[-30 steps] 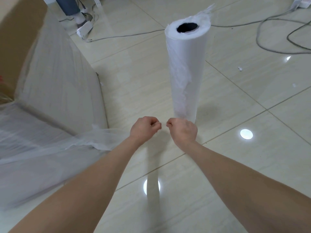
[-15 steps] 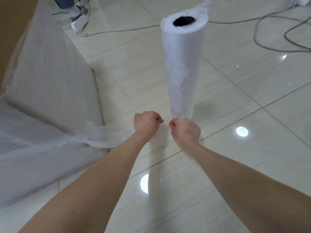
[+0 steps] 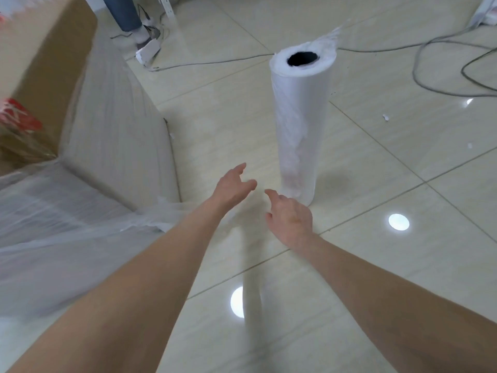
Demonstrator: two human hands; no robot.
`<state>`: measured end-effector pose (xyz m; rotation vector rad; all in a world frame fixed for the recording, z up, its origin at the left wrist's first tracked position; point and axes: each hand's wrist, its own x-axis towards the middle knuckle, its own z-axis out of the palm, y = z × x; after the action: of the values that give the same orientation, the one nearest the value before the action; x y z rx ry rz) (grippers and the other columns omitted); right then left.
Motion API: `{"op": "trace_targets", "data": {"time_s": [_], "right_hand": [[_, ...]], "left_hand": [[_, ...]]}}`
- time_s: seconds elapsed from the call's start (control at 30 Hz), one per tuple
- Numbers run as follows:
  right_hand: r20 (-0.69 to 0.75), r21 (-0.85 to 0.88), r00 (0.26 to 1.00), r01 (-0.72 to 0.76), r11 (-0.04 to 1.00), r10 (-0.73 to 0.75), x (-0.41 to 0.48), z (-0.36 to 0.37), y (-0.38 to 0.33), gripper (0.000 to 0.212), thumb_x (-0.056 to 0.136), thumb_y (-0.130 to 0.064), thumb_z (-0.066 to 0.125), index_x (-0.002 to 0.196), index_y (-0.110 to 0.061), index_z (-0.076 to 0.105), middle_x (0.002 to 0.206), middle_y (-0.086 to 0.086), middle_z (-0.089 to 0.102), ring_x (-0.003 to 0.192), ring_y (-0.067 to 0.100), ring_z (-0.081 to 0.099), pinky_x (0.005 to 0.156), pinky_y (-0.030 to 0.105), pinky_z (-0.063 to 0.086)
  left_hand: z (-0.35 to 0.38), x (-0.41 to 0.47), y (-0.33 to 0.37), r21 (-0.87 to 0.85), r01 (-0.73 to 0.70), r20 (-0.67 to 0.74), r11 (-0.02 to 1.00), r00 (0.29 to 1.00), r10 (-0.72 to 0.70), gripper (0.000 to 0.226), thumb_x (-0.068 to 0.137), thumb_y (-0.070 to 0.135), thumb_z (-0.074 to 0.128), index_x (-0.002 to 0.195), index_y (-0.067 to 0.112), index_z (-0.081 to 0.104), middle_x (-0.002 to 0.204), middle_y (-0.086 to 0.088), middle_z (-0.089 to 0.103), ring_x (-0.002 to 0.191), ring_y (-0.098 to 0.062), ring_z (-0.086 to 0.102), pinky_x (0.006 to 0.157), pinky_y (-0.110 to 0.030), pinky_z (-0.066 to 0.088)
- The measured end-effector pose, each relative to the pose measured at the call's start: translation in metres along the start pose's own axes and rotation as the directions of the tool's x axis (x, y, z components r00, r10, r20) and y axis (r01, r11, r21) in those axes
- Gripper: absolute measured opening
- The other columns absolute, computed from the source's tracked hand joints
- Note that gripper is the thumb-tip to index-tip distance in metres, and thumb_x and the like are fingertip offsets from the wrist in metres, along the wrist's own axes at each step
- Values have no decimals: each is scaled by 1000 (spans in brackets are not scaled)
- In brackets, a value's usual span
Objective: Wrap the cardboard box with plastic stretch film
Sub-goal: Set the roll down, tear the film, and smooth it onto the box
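Fingers (image 3: 238, 170) of left hand (image 3: 232, 188) and right hand (image 3: 291, 219) splay empty, film roll (image 3: 298, 125) upright just beyond them.

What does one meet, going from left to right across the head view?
Cardboard box → left hand → stretch film roll → grey cable. The right hand overlaps the roll, so it is left out.

We label two forearms, the left forearm (image 3: 150, 278) and the right forearm (image 3: 376, 286), both bare along all of their visible length, broad at the lower edge of the view and narrowing to the wrist. Each ends in a bare hand, marked here as the left grip (image 3: 234, 185) and the right grip (image 3: 291, 219). Blur softens the fingers, so we can read no finer detail.
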<state>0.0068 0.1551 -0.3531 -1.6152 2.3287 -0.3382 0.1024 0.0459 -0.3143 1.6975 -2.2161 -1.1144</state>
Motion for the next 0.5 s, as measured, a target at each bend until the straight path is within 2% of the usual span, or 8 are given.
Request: {"op": "trace_targets", "data": {"time_s": [0.07, 0.13, 0.2, 0.37, 0.5], "right_hand": [[-27, -91, 995, 98, 991, -101, -9, -5, -10, 49, 91, -22, 49, 138, -26, 34, 123, 1, 54, 110, 24, 54, 81, 35, 40], [-54, -125, 975, 209, 970, -217, -14, -17, -24, 49, 91, -21, 48, 138, -25, 35, 127, 1, 48, 113, 23, 50, 85, 35, 38], [-104, -105, 946, 295, 950, -306, -12, -33, -41, 44, 92, -23, 48, 135, -24, 40, 125, 2, 46, 114, 24, 46, 85, 34, 35], [-174, -116, 927, 315, 942, -331, -2, -85, -73, 34, 94, -23, 47, 128, -21, 48, 124, 3, 46, 115, 24, 43, 85, 34, 34], [-259, -191, 890, 333, 923, -375, 4, -136, -85, 31, 91, -14, 46, 121, -18, 56, 120, 5, 51, 111, 26, 45, 75, 30, 25]], "left_hand": [[-16, -5, 4, 11, -3, -50, 1000, 999, 3, 67, 82, 28, 58, 145, 20, 35, 148, -2, 37, 129, -19, 43, 95, -24, 34], [-33, -13, 5, 126, -17, -179, 992, 983, 40, 56, 83, 27, 60, 137, 19, 46, 140, -8, 45, 118, -21, 52, 90, -23, 38], [-48, -18, 8, 245, -26, -235, 969, 968, 85, 42, 84, 27, 63, 125, 19, 58, 129, -10, 52, 112, -23, 55, 93, -29, 44], [-82, -28, 38, 206, -30, -167, 978, 984, 66, 45, 81, 10, 63, 126, 14, 58, 128, -10, 56, 114, -22, 56, 91, -27, 44], [-107, -31, 62, 158, -108, -180, 982, 974, 136, 41, 83, 11, 60, 124, 12, 60, 126, -8, 60, 113, -22, 56, 89, -26, 43]]}}
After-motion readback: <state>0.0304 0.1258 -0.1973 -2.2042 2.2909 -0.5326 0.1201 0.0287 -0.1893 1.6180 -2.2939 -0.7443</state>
